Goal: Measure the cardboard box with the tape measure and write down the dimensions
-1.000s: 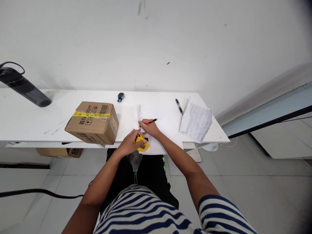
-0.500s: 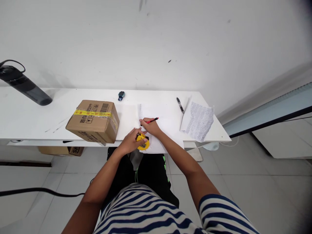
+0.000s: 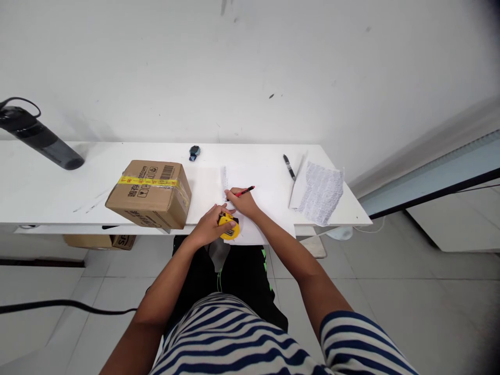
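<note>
My left hand point(image 3: 209, 227) is closed around a yellow tape measure point(image 3: 229, 227) at the front edge of the white table point(image 3: 47, 187). Just beyond it, my right hand point(image 3: 242, 203) grips a red pen point(image 3: 244, 191), its tip down on a white sheet of paper point(image 3: 255, 208) that lies under both hands. The two hands touch each other. A brown cardboard box point(image 3: 150, 194) with yellow tape stands a little to the left of my left hand.
A black pen point(image 3: 289, 167) and a printed, crumpled sheet point(image 3: 322, 192) lie at the table's right end. A small blue object point(image 3: 194, 152) sits near the wall. A dark cylindrical device point(image 3: 37, 136) lies far left. Another carton point(image 3: 99, 241) sits under the table.
Both hands have stayed almost where they were; the red pen has shifted only slightly on the paper. The view has drifted a little.
</note>
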Demonstrator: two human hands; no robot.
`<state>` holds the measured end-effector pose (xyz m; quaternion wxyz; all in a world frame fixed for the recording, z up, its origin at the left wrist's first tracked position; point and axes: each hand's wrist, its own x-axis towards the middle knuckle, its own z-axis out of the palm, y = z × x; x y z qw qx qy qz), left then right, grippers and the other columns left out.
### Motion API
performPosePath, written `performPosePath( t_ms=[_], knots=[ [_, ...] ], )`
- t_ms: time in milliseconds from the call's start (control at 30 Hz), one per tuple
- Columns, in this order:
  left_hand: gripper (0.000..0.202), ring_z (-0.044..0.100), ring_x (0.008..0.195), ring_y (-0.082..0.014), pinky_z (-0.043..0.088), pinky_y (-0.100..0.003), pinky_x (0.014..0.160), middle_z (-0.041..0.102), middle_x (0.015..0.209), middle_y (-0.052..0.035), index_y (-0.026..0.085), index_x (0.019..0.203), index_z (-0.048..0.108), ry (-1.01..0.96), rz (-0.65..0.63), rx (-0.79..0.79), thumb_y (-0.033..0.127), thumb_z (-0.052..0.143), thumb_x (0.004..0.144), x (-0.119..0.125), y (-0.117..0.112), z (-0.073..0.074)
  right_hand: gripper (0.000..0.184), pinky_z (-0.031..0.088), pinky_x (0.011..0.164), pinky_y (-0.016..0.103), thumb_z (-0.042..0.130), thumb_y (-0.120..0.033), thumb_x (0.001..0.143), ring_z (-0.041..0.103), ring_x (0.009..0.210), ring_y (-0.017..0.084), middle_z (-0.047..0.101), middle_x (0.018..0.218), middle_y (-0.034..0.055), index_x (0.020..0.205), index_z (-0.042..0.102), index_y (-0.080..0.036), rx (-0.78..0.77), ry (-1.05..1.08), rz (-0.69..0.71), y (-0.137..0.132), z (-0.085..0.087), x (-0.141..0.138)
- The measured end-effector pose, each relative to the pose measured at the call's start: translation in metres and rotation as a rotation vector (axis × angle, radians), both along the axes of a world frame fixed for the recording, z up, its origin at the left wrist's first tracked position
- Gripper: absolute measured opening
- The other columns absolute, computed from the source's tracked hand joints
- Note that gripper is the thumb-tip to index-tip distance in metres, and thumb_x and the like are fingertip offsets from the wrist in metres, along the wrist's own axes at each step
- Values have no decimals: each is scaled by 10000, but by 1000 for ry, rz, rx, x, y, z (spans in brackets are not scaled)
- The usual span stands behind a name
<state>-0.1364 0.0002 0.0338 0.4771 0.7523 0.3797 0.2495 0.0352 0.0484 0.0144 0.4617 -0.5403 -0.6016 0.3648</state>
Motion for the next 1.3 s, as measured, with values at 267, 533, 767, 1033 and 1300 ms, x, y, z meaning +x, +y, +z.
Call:
performPosePath(
  t_ms=[267,533,767,1033,1300],
  knots=[
    [296,313,1458,-243,253,-487,1168,647,1299,-128,245,977,509,-13,0,3,469,646,839,0,-1,1,380,414,634,280,500,-471,833,522,628,144,544,577,-19,556,459,-215,5,-34,-71,1,-3,0],
    [303,323,1453,-246,254,-496,1165,647,1297,-139,243,982,515,-35,-1,6,475,646,837,0,-1,0,369,402,627,276,512,-437,830,514,612,137,536,574,-27,543,437,-217,9,-7,-34,1,-2,0],
    [297,325,1454,-242,257,-499,1167,654,1287,-129,243,985,518,-9,-2,16,471,641,839,-2,-1,0,368,401,629,283,515,-426,825,525,618,144,535,562,-27,531,430,-221,-19,0,-99,1,-2,0],
    [291,330,1453,-230,273,-492,1163,645,1299,-130,243,999,515,-5,-10,18,455,637,841,-2,0,0,352,420,642,292,526,-419,824,530,615,146,561,576,-19,543,484,-212,-41,11,-67,2,1,-1],
    [331,380,1425,-270,317,-488,1129,627,1317,-157,211,1059,543,2,-31,100,448,634,847,-4,-6,-3,386,491,820,347,468,-340,886,608,993,225,585,1194,127,1211,599,-177,70,-330,-339,4,2,3]
  ],
)
